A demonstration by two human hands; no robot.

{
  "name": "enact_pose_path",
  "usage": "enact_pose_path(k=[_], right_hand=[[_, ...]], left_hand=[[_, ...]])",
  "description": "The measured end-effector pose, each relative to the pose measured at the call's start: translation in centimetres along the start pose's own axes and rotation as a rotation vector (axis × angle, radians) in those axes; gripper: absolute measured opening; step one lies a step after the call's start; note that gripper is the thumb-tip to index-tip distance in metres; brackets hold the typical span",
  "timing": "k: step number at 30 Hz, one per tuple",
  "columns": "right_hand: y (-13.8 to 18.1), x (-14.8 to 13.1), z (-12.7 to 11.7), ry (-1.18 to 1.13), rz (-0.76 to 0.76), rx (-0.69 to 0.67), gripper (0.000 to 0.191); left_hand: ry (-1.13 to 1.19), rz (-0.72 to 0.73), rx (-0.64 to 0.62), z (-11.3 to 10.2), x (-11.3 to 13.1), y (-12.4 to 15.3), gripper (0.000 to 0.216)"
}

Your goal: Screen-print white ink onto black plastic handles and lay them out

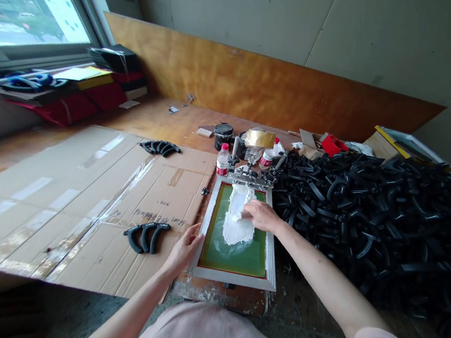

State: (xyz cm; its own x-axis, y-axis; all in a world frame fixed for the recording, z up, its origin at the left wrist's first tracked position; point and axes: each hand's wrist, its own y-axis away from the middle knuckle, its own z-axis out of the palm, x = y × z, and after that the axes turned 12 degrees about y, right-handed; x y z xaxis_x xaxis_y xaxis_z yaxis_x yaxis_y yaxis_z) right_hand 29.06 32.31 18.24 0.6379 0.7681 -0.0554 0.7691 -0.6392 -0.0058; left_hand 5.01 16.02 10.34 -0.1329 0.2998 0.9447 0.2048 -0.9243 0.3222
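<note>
**Cardboard-covered counter, wet white paste on the screen**

Cardboard [80,200] covers the counter on the left, and a big pile of black handles [368,221] fills the right side. Between them lies the screen frame [231,277], near the person, with white paste [236,231] spread on its green mesh [234,256].

The right hand [260,215] rests on the paste with fingers curved down. I cannot tell if its grip closes on a scraper or only touches the paste. The left hand [184,248] lies against the left edge of the frame, its grip loosely open and closed on nothing.

I think the frame may slide if the left hand presses too weakly. Paste may also pass over the rim, or go from the fingers to the three handles [145,236] lying just left.
</note>
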Motion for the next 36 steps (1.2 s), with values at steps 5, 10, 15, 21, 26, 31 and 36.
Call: enact_pose_path(k=[5,10,15,21,26,31,36], right_hand=[[-1.1,-1.0,1.6,0.069,0.163,0.174,0.018],[1.0,-1.6,2.5,0.043,0.025,0.228,0.016],[-2.7,1.1,-0.2,-0.109,0.221,0.23,0.039],[-4.6,8.0,-4.0,-0.137,0.495,0.29,0.058],[1.1,11.9,-2.5,-0.18,0.901,0.36,0.026],[2.9,6.3,4.7,-0.274,0.517,0.129,0.02],[1.6,2.1,5.9,-0.156,0.414,0.083,0.018]], left_hand=[[0.031,-0.003,-0.041,0.0,0.5,0.3,0.064],[0.052,-0.009,-0.028,0.1,1.1,0.5,0.064],[0.111,-0.043,-0.047,0.0,3.4,1.1,0.073],[0.233,0.025,-0.096,0.4,10.4,2.2,0.058],[0.34,0.349,-0.082,2.4,16.9,-0.7,0.05],[0.382,0.43,-0.048,4.1,21.1,-3.8,0.049],[0.387,0.294,-0.021,4.8,16.1,-2.2,0.053]])
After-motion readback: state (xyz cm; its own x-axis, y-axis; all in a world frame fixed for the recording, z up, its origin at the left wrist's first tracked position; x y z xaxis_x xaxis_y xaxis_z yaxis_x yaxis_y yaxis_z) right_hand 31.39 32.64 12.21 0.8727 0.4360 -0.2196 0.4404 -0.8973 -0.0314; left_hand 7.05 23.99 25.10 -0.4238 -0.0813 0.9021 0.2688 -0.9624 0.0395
